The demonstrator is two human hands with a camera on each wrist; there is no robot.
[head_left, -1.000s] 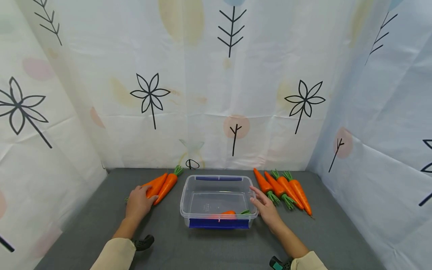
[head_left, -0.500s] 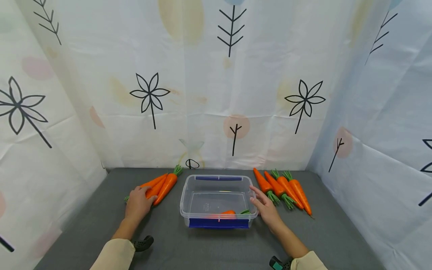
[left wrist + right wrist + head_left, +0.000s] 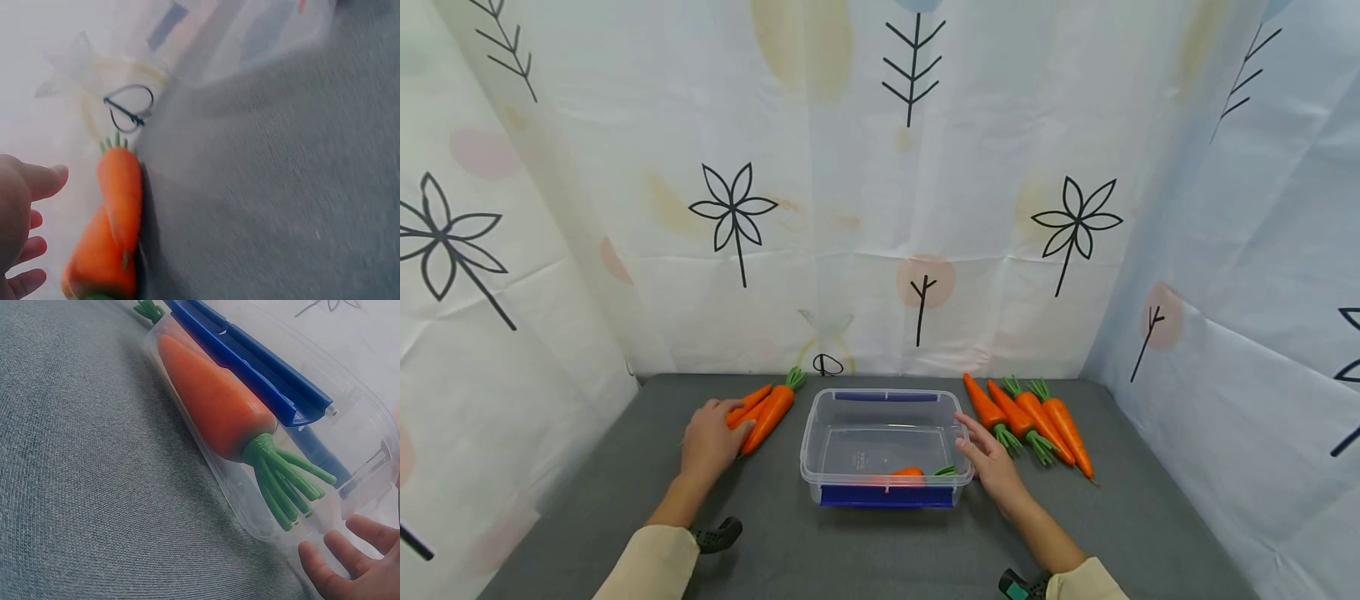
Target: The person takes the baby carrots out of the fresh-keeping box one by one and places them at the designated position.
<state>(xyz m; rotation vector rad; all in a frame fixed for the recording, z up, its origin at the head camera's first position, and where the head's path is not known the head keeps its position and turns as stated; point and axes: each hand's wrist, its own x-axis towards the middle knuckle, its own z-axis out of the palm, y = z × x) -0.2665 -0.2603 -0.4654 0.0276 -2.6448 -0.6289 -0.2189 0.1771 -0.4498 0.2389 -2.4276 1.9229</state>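
Observation:
At the left of the table, my left hand [image 3: 709, 437] hovers over a small pile of carrots, fingers loosely bent. The nearest full carrot is the right-hand carrot [image 3: 772, 417]; the hand covers part of the others. In the left wrist view, thumb and fingertips stand apart from the carrots [image 3: 119, 194]. My right hand [image 3: 996, 471] touches the right side of a clear plastic box [image 3: 831, 450] with extended fingers. Inside the box lies an orange carrot [image 3: 212, 403] with a green top, seen through its wall, beside the blue clip [image 3: 250, 362].
Several carrots [image 3: 1063, 429] lie side by side on the right of the grey table [image 3: 880, 558], just past the right hand. A patterned white curtain [image 3: 850, 208] encloses the back and sides. A green carrot top [image 3: 149, 309] shows at the far end of the box.
My left hand has shifted slightly up and right over the pile, covering more of the leftmost carrot and its green top. The right hand and box stay put.

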